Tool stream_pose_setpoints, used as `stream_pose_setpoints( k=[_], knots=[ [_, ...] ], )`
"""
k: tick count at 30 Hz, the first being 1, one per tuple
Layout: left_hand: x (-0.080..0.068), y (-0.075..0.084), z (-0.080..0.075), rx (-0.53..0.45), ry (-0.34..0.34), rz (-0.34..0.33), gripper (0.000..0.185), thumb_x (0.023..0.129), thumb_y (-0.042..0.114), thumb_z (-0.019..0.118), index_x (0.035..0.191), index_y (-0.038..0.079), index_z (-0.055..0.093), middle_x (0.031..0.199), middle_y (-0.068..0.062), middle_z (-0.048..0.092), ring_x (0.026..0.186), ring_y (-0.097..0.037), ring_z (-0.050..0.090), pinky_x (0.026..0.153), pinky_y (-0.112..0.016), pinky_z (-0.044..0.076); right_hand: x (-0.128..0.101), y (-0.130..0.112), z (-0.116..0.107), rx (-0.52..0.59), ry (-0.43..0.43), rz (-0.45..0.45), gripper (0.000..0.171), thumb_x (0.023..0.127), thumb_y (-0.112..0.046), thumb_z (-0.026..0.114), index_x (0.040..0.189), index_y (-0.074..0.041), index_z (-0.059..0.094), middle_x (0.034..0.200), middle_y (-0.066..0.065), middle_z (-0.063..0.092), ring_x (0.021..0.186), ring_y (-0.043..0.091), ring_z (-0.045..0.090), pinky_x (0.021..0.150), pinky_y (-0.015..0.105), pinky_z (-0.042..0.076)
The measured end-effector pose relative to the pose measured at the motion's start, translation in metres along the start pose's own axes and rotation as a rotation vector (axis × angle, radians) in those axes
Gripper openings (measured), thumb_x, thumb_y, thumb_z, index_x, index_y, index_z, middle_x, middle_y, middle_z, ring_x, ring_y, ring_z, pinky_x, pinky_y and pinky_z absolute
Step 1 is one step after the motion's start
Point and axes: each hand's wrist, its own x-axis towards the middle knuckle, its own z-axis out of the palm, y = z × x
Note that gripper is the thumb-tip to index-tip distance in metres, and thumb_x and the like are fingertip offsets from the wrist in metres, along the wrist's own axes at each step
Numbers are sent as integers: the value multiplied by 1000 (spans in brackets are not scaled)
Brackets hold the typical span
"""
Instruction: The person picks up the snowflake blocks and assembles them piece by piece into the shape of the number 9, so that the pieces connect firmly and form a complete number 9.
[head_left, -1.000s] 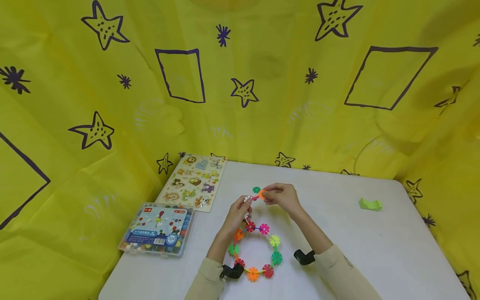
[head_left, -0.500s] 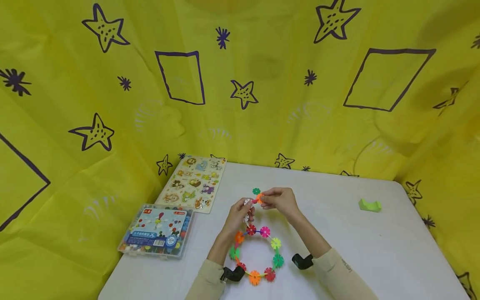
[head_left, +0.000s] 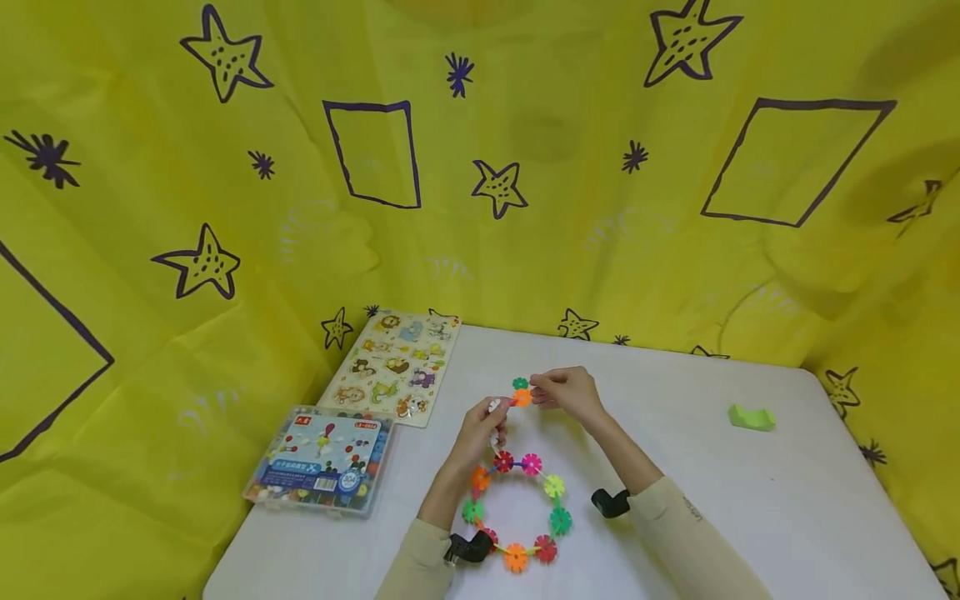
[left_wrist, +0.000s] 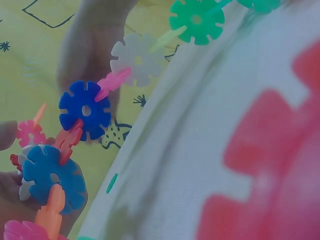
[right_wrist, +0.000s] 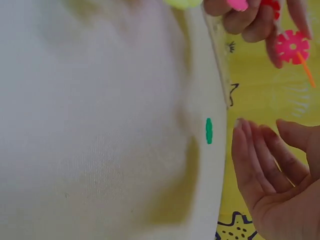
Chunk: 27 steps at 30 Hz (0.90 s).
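Observation:
A ring of colourful snowflake discs (head_left: pixel 559 521) joined by sticks lies on the white table (head_left: pixel 750 500) between my forearms. Its open end rises to my left hand (head_left: pixel 486 423), which pinches it by a white disc (head_left: pixel 493 406). The left wrist view shows this lifted chain close up: blue discs (left_wrist: pixel 85 110), a white one (left_wrist: pixel 137 59) and a green one (left_wrist: pixel 196 20). My right hand (head_left: pixel 564 390) pinches an orange disc (head_left: pixel 522 398) at the chain's tip. In the right wrist view its other fingers (right_wrist: pixel 265 165) lie nearly straight. A loose green disc (head_left: pixel 520 384) lies just beyond.
An animal puzzle board (head_left: pixel 393 367) and a clear plastic box of pieces (head_left: pixel 322 458) lie at the table's left. A green block (head_left: pixel 752 417) sits at the far right. Yellow cloth with stars (head_left: pixel 480 167) hangs behind and on both sides.
Both hands stay together at the chain's end. The right hand has risen slightly with the orange disc, and the view has shifted a little.

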Motion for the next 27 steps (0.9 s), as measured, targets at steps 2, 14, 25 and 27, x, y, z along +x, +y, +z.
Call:
stream_pose_setpoints(
  k=[2, 14, 25, 27],
  knots=[
    [0, 1, -1, -1, 8, 9, 38, 108, 29, 58, 118, -7, 60, 73, -3, 49, 60, -14, 47, 57, -24, 44, 10, 5, 3, -124, 28, -13, 26, 98, -18, 74, 110, 6, 76, 97, 20, 77, 80, 29, 78, 72, 39, 63],
    [-1, -1, 0, -9, 11, -2, 39, 107, 34, 60, 122, -2, 62, 69, -2, 48, 60, -12, 45, 56, -23, 42, 45, 22, 23, -672, 42, -83, 25, 90, -10, 74, 114, -7, 80, 106, 15, 73, 87, 26, 62, 68, 37, 52],
    [-1, 0, -1, -14, 39, -19, 34, 107, 33, 60, 119, 1, 63, 73, -2, 49, 59, -13, 46, 55, -23, 42, 25, 17, 11, -420, 119, -106, 12, 84, -10, 86, 87, -7, 75, 80, 6, 73, 62, 17, 67, 57, 30, 53],
    [-1, 1, -1, -20, 39, -20, 33, 108, 31, 59, 119, 0, 62, 75, -3, 51, 60, -14, 47, 55, -23, 42, 19, 14, 7, -327, 120, -119, 11, 84, -8, 85, 88, -6, 76, 86, 8, 76, 62, 19, 71, 57, 31, 57]
  ],
)
